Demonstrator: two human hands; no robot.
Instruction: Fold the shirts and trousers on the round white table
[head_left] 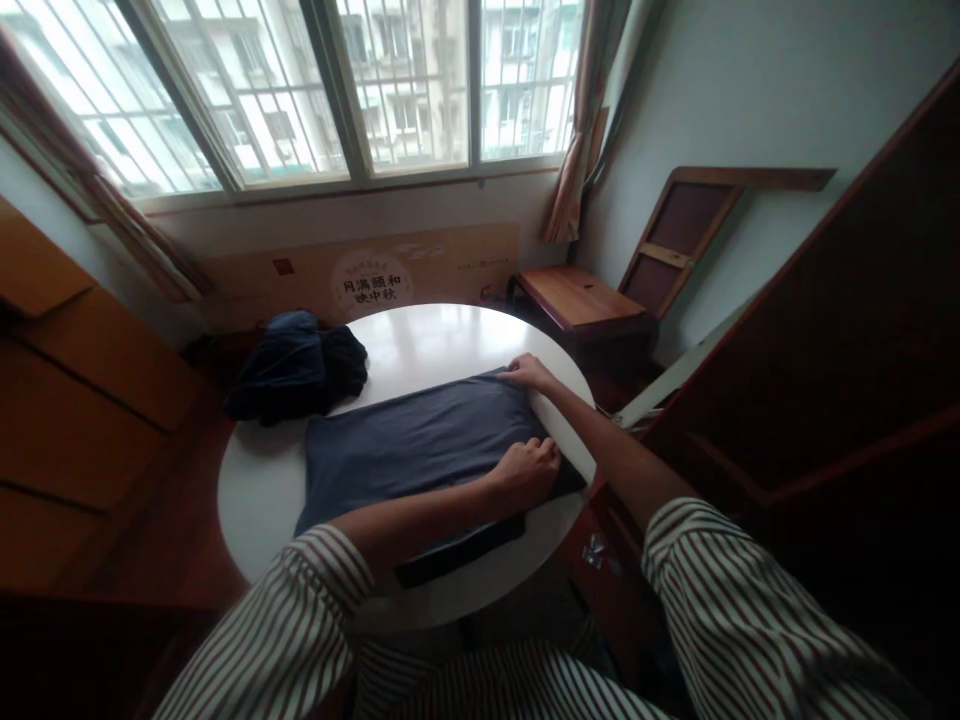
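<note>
- The left hand (527, 470) is at the right end of the blue-grey cloth (405, 435), its fingers curled down at the edge; whether they pinch the fabric, I cannot tell.
- The right hand (528, 372) is farther from the body, its thumb and fingers closed on the far right corner of the same cloth.
- The two hands are apart from each other, near the same end, with a stretch of cloth between them.
- The blue-grey cloth lies spread out to the left of both hands, mostly flat with soft creases, and the left forearm passes over its near part.
- A dark corner of fabric (572, 478) sticks out just right of the left hand.
- A dark strip (459, 555) shows on the near side of the left forearm, beside the cloth.
- Under all this is the round white bench (251, 490), its surface reaching past the cloth on the far side of the hands.
- Well to the left of the hands, at the bench's far left edge, sits a heap of dark clothes (292, 370).
- Beyond the right hand, off the bench, stands a wooden seat (577, 295).
- Farther ahead of the hands are a printed cardboard panel (259, 265) and a barred window (412, 90).
</note>
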